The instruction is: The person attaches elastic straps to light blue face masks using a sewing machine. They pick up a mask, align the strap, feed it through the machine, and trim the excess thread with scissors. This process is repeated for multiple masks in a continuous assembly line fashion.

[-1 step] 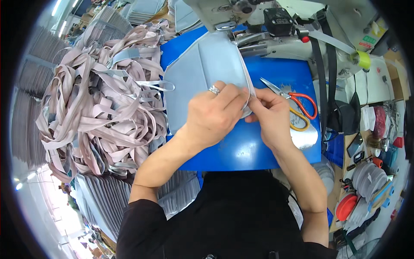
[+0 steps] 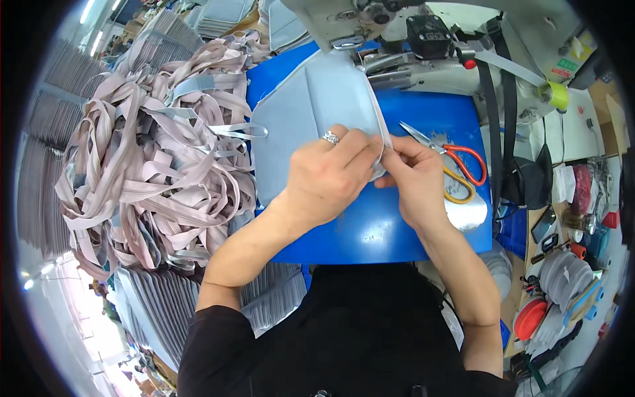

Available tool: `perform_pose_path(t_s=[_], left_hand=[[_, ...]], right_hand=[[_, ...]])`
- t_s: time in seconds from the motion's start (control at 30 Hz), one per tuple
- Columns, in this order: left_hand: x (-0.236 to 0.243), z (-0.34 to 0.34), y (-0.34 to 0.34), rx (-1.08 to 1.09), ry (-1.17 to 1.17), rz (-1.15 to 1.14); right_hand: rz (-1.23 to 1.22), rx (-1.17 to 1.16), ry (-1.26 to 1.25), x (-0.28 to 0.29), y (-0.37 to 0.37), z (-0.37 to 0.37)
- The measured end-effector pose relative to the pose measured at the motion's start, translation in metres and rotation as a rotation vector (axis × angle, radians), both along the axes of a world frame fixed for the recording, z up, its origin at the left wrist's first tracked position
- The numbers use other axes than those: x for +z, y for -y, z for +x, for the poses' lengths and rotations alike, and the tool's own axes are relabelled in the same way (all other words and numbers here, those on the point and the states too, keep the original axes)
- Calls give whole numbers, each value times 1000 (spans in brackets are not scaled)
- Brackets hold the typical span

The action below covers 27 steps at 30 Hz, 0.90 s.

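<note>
A light blue-grey fabric panel lies on the blue work surface, its far end beneath the sewing machine head. Along its right edge runs a pale pinkish strip. My left hand, with a ring on one finger, is closed on the panel's near right corner. Close beside it, my right hand pinches the strip at that same edge between thumb and fingers. The fingertips of both hands nearly meet, and they partly cover the corner.
Scissors with red and yellow handles lie right of my right hand. A big tangled heap of pinkish zipper tape sits at the left. Stacked grey panels stand near left. A green-yellow tape roll hangs far right.
</note>
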<state>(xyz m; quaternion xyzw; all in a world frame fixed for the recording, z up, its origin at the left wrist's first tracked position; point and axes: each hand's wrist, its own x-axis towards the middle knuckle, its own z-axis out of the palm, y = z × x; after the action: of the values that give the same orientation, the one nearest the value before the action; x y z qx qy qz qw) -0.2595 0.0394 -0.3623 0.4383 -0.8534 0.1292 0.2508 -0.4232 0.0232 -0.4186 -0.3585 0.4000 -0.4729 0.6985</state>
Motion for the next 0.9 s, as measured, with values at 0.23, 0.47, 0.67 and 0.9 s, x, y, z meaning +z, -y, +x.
perform_pose_path(t_s=[0.23, 0.47, 0.67, 0.9], left_hand=[[9, 18, 39, 3, 93, 15], [11, 31, 78, 16, 69, 8], [-27, 32, 28, -129, -204, 30], [-23, 50, 28, 169, -73, 136]], right_hand=[[16, 6, 92, 3, 39, 25], [68, -129, 94, 10, 74, 46], [35, -320, 137, 13, 74, 65], [-14, -300, -62, 8, 77, 68]])
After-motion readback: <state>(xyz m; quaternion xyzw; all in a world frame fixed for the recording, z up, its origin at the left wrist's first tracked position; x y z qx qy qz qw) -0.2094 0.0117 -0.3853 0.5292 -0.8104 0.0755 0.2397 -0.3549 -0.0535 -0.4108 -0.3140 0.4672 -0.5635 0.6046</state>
